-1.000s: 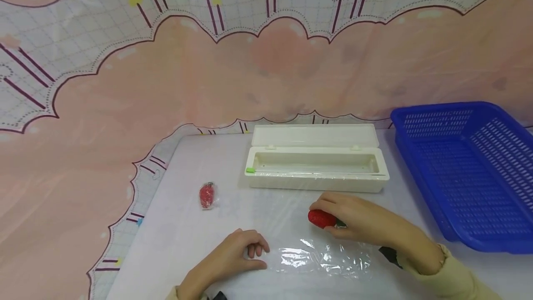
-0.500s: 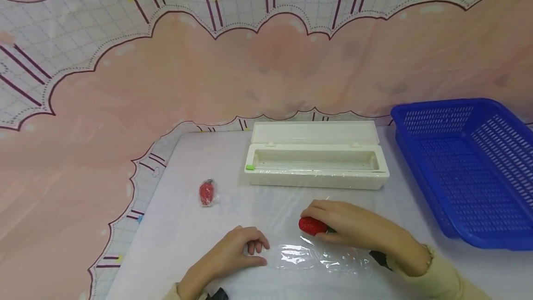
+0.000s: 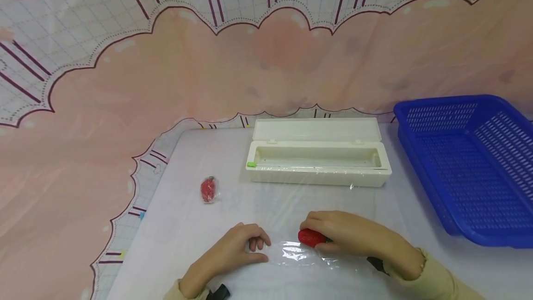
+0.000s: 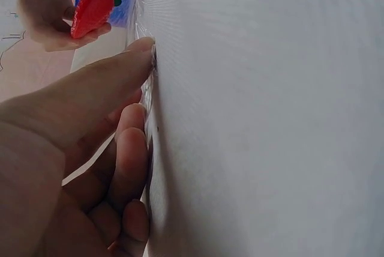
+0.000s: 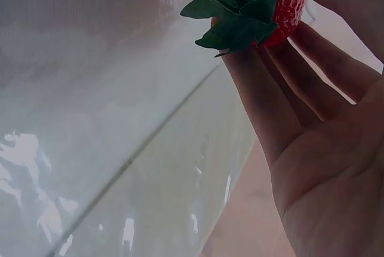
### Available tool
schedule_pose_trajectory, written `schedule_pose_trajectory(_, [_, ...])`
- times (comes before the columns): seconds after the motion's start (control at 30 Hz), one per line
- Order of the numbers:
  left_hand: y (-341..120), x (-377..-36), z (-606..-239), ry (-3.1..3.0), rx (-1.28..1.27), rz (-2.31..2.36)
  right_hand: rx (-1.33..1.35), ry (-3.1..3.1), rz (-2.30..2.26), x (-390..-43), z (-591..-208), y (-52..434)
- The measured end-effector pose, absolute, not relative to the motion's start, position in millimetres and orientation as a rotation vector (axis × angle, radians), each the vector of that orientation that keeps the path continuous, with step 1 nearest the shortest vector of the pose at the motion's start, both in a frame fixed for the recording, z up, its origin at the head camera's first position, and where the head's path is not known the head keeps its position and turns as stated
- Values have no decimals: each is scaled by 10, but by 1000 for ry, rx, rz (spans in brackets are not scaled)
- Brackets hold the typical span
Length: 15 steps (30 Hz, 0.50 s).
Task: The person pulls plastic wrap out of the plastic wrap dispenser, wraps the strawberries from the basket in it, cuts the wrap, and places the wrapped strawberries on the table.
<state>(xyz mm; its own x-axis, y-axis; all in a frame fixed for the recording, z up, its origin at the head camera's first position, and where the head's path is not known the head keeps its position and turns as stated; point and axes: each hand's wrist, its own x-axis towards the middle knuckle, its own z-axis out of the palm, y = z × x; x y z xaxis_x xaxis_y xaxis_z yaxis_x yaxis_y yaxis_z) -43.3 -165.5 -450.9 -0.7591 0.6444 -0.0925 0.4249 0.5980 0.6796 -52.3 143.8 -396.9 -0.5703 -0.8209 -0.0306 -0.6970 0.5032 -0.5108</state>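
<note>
Counter (image 3: pixel 187 226): carries the plastic film (image 3: pixel 320 256) spread before you.
Right hand (image 3: pixel 354 237): your fingers curl round the strawberry (image 3: pixel 310 237), low over the film.
Left hand (image 3: pixel 239 249): loosely curled, thumb pressing the film's edge, just beside the strawberry.

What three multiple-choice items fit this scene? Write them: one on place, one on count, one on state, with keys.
1. Where is the blue basket?
A. Right of the white box
B. Left of it
C. Inside it

2. How many strawberries show?
A. One
B. Two
C. Four

3. The white box's lid is:
A. Closed
B. Missing
C. Open

Key:
1 A, the basket stands at the table's right edge.
2 B, the right hand holds a strawberry; a wrapped strawberry lies apart.
3 C, the lid is tipped back and the trough shows.
</note>
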Motion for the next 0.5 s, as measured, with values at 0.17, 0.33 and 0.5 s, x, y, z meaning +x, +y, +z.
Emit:
schedule_pose_trajectory(0.17, [-1647,-441,-4499,2506,880,938,-1260,2456,-656,-520,-3998,1406])
schedule_pose_trajectory(0.33, [-1648,-437,-4499,2507,890,950,-1245,2452,-640,-506,-4017,1367])
schedule_pose_trajectory(0.5, [-1651,-435,-4495,2501,885,957,-1249,2449,-579,-491,-4069,1331])
